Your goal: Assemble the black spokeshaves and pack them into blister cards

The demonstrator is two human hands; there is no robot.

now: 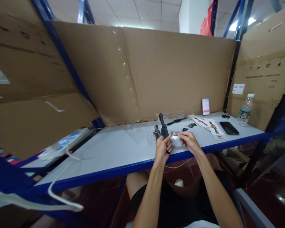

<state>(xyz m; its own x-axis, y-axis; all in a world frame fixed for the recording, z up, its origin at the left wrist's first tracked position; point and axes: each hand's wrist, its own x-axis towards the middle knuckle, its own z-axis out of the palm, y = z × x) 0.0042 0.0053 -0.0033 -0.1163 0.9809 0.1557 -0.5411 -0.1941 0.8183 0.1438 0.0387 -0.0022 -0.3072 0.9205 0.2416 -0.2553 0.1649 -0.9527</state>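
My left hand [163, 146] is closed round a black watch strap [162, 125] that sticks upward from the fist, over the front edge of the white table [114, 155]. My right hand [188, 142] is just to its right, fingers pinched on a small silvery piece [174, 136] held toward the strap; what it is I cannot make out. Both hands hover close together above the table's blue rim.
Behind the hands lie another black strap [179, 120], small black parts [191, 125], clear plastic bags [142, 128], printed leaflets [212, 126], a black phone [229, 128], a small card [205, 106] and a water bottle [245, 109]. Cardboard walls surround the table. A white power strip [64, 143] lies left.
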